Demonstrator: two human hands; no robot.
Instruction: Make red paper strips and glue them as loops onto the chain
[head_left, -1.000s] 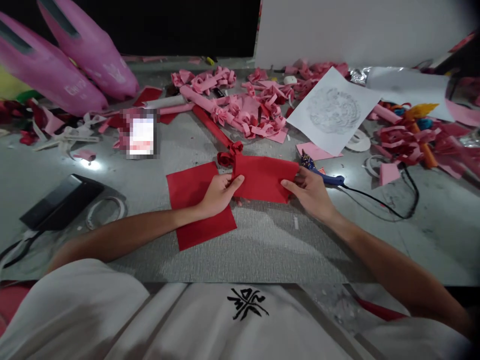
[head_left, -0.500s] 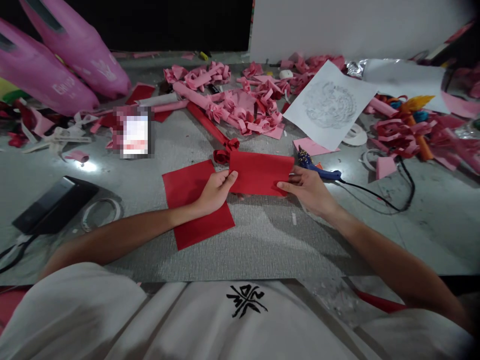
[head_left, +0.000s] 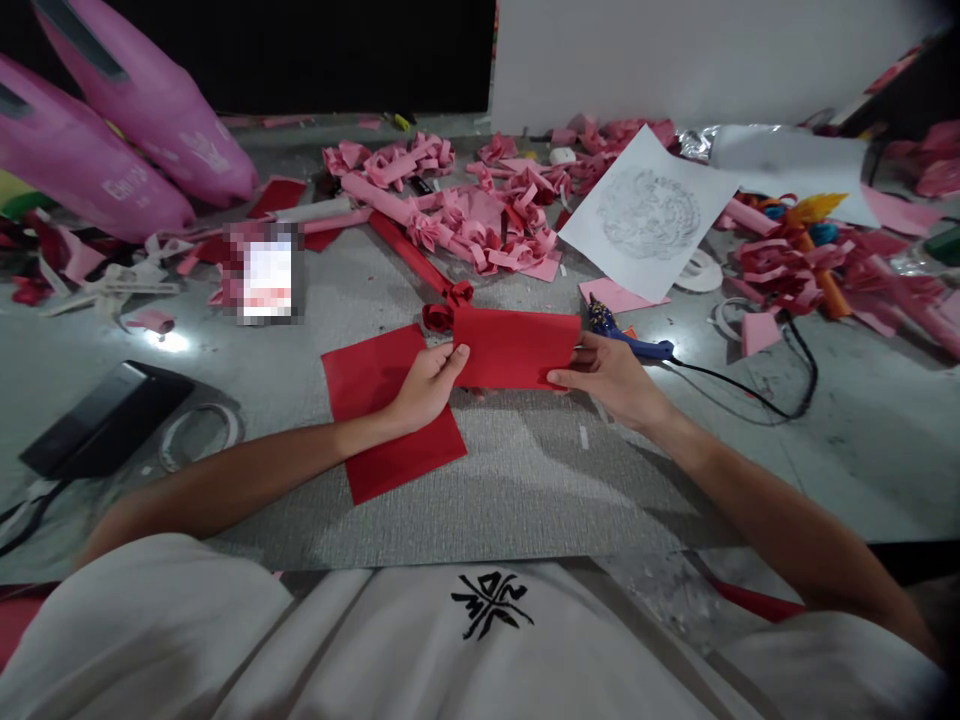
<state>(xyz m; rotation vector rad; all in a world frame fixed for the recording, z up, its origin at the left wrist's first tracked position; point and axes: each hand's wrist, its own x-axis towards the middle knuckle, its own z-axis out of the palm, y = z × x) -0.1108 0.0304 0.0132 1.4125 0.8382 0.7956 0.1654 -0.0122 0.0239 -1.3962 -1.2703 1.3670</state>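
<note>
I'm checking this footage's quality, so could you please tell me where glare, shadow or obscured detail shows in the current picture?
Head view: bright glare on the table beside a pink paper roll; head view: soft shadow on the gray mat below the held red sheet; head view: a pixelated patch at left hides detail.

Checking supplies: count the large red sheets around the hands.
2: a held red sheet between the left hand and right hand, a flat red sheet on the gray surface, partly behind the left hand. Others may be hidden.
</note>
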